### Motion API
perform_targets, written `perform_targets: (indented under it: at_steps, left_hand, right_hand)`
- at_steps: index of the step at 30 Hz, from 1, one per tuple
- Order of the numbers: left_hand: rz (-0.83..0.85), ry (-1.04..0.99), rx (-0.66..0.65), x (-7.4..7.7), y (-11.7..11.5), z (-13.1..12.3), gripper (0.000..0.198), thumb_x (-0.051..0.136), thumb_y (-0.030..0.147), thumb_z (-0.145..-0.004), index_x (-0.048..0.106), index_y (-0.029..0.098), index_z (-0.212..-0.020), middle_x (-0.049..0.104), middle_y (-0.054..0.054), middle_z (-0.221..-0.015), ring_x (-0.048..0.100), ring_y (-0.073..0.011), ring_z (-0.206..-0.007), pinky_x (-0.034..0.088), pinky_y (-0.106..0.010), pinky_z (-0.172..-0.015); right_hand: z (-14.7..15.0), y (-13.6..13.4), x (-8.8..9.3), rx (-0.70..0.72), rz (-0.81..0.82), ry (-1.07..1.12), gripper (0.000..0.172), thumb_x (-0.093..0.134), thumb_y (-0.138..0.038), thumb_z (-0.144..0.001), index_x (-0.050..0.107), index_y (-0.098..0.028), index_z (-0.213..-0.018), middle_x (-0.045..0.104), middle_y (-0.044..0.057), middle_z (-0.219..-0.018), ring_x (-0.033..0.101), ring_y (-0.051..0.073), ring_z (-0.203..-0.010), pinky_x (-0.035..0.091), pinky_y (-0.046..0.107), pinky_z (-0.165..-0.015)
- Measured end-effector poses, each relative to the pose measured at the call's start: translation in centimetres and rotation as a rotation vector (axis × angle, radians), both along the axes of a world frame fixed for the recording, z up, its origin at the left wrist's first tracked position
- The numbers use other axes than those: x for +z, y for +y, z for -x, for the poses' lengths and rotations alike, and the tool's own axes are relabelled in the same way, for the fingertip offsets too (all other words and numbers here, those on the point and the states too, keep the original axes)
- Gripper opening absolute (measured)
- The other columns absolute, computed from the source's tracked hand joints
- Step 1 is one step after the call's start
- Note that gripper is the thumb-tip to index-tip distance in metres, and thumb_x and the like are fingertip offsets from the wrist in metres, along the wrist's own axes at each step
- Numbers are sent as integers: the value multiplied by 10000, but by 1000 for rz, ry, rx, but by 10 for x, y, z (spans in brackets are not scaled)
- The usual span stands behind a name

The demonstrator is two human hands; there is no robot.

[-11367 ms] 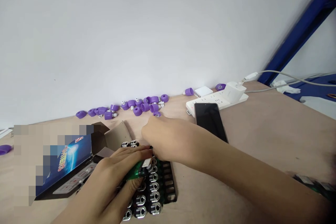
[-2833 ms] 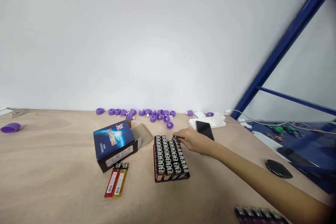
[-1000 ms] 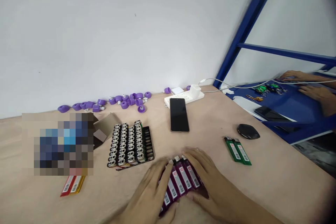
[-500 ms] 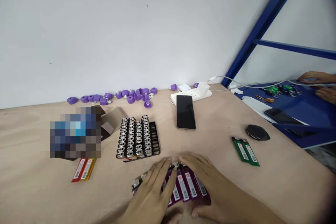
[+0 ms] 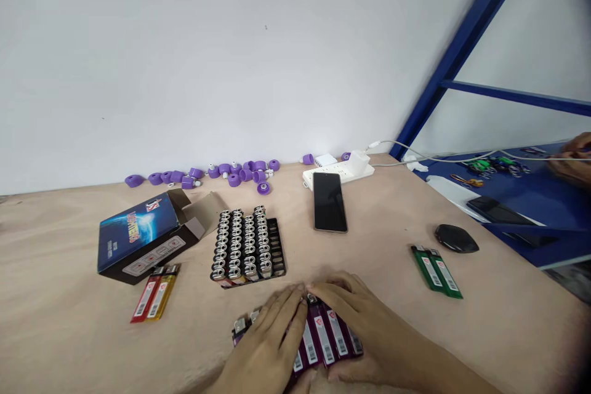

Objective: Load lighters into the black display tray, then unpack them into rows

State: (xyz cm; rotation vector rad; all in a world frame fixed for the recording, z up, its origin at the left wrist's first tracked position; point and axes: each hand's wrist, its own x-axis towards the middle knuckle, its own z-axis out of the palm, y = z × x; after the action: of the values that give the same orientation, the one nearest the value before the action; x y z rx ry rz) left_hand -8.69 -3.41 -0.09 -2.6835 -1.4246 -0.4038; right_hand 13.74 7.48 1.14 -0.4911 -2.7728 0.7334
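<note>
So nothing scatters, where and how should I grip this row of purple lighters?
Probably grip the purple lighters by the row's outer ends, left hand from the left, right hand from the right: they lie side by side, so inward pressure should hold them together.

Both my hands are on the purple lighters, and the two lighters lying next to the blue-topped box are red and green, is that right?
Not quite: the pair next to the blue-topped box is a red lighter and a yellow lighter, as the head view shows. Your left hand and right hand are indeed on the purple lighters.
</note>
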Motion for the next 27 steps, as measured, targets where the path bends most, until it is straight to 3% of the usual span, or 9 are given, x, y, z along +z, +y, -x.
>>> perform_targets:
  at_steps: [7,12,16,18,19,21,23,25,27]
  left_hand:
    - [-53,14,14,-5,-18,28,506,475,284,-1012,397,129,-1488,591,-130,-1421,538,-246,-1322,424,-322,-1129]
    - [86,-121,103,-7,-31,38,664,528,219,-970,241,183,-1568,517,-138,-1490,514,-292,-1345,437,-391,-1123]
    - [342,-597,249,-4,-22,19,925,679,336,-861,124,217,-1591,383,-189,-1573,457,-371,-1381,451,-509,-1097]
    - [592,-936,298,11,-9,3,905,704,301,-836,189,214,-1575,428,-174,-1548,462,-351,-1379,404,-519,-1128]
    - [704,-1110,248,21,-2,-6,845,727,299,-815,297,192,-1535,479,-172,-1507,482,-347,-1359,403,-502,-1126]
    - [903,-1438,201,41,11,-21,549,735,351,-816,571,157,-1302,648,-146,-1296,599,-325,-1210,490,-434,-1011]
    - [1027,-1660,338,52,19,-32,399,809,416,-740,673,141,-995,728,-84,-980,679,-265,-974,528,-360,-865]
    - [1059,-1791,485,52,21,-36,460,892,468,-623,664,150,-866,693,-23,-796,670,-210,-826,517,-320,-788]
    - [1090,-1861,512,42,19,-35,568,922,531,-552,666,155,-893,683,-15,-770,665,-204,-795,512,-328,-784]
  right_hand:
    - [-1,-4,-5,-32,-77,28,912,865,-455,-704,385,-202,-1436,614,124,-1318,521,303,-1207,483,385,-1008]
    - [-1,-3,-14,-71,-240,133,1030,905,-392,-662,308,-185,-1476,612,129,-1315,493,323,-1226,493,422,-1001]
    - [11,-2,-12,-42,-407,364,801,663,-512,-899,294,-129,-1498,602,180,-1314,492,302,-1233,484,448,-996]
    - [23,-4,-9,-9,-483,489,755,542,-508,-974,226,-104,-1529,593,216,-1307,506,295,-1249,463,484,-1008]
    - [29,-5,-8,3,-514,543,750,508,-499,-992,194,-95,-1541,594,231,-1298,509,296,-1260,457,500,-1004]
    - [42,-9,-5,20,-552,621,766,497,-493,-1002,156,-87,-1555,619,238,-1259,511,294,-1277,462,510,-987]
    - [51,-12,-4,27,-543,649,834,548,-516,-972,131,-103,-1565,647,221,-1221,518,282,-1279,463,500,-995]
    - [56,-15,-5,39,-486,653,918,623,-531,-923,110,-132,-1571,633,210,-1248,517,279,-1285,452,485,-1024]
    - [57,-16,-5,20,-376,671,930,620,-592,-896,130,-175,-1567,551,211,-1350,495,305,-1302,448,483,-1033]
